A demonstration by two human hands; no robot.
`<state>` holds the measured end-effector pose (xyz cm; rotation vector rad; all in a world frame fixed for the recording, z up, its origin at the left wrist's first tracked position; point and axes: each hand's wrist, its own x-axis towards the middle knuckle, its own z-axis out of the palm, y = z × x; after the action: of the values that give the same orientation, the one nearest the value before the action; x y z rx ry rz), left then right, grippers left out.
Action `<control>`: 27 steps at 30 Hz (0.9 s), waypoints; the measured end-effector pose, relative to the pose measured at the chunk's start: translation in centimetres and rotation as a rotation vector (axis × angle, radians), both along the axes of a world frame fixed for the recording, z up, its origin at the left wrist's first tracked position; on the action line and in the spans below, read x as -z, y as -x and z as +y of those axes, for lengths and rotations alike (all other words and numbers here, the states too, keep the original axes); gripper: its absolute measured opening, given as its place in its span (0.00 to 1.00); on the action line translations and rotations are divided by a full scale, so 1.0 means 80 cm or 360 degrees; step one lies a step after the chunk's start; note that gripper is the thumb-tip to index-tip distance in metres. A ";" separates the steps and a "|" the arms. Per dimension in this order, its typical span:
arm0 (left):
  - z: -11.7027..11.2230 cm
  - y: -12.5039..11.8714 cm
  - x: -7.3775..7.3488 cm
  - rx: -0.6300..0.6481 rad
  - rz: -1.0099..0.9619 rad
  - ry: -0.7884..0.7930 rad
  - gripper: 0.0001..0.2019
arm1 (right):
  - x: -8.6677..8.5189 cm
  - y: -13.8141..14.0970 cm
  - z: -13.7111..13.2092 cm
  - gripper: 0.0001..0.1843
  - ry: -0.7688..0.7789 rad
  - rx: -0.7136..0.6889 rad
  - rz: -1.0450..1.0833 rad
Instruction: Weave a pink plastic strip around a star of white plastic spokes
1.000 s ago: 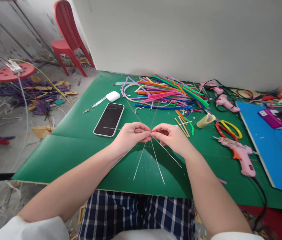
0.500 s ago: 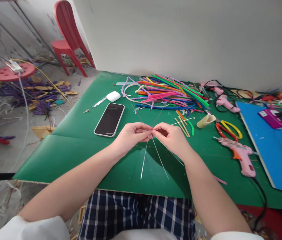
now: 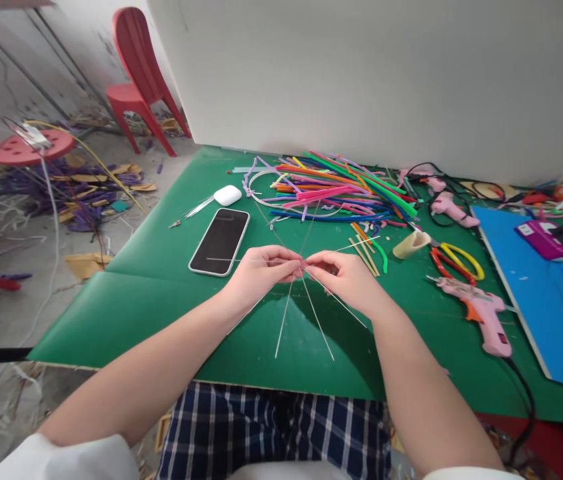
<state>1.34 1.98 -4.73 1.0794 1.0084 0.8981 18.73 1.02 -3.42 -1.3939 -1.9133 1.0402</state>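
Several thin, pale wires cross at one point and fan out like spokes above the table. At that crossing, my left hand pinches the bundle between thumb and fingers. My right hand is closed at the same spot, its fingertips meeting those of the left. The fingers partly cover the crossing, where a small pinkish bit shows. A phone with a dark screen lies just left of my left hand, one wire passing above it.
Pipe cleaners lie heaped at the back of the green table. To the right are a hollow beige tube, red-and-yellow-handled pliers, a pink glue gun and a blue board. A white case sits behind the phone.
The spokes have turned slightly in my fingers, and another wire now shows beneath my left wrist. Both hands remain together at the crossing.
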 end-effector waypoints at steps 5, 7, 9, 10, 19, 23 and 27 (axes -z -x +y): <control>0.001 0.001 0.004 0.0003 0.0028 -0.0043 0.12 | -0.001 -0.003 0.001 0.11 0.0029 -0.0009 -0.0018; 0.001 0.001 0.005 0.0005 0.0046 -0.0061 0.12 | -0.001 -0.003 0.001 0.10 -0.0003 -0.0007 -0.0020; 0.002 0.002 0.007 0.0005 0.0061 -0.0078 0.12 | -0.003 -0.003 0.000 0.10 -0.0014 -0.0013 -0.0021; 0.002 0.002 0.007 0.0000 0.0067 -0.0084 0.12 | -0.004 -0.003 0.000 0.10 -0.0001 -0.0015 -0.0016; 0.001 0.000 0.007 -0.0033 0.0095 -0.0090 0.10 | -0.013 -0.006 -0.004 0.13 0.0202 -0.0011 -0.0027; 0.001 -0.001 0.009 -0.0036 0.0129 -0.0126 0.09 | -0.022 -0.006 -0.009 0.12 0.0081 -0.0003 -0.0326; 0.000 -0.001 0.008 -0.0037 0.0153 -0.0129 0.10 | -0.039 0.002 -0.020 0.10 -0.0151 0.0073 -0.0809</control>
<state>1.39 2.02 -5.40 1.1906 1.0733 0.9195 18.60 -0.55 -0.32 -1.7587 -2.2305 0.5965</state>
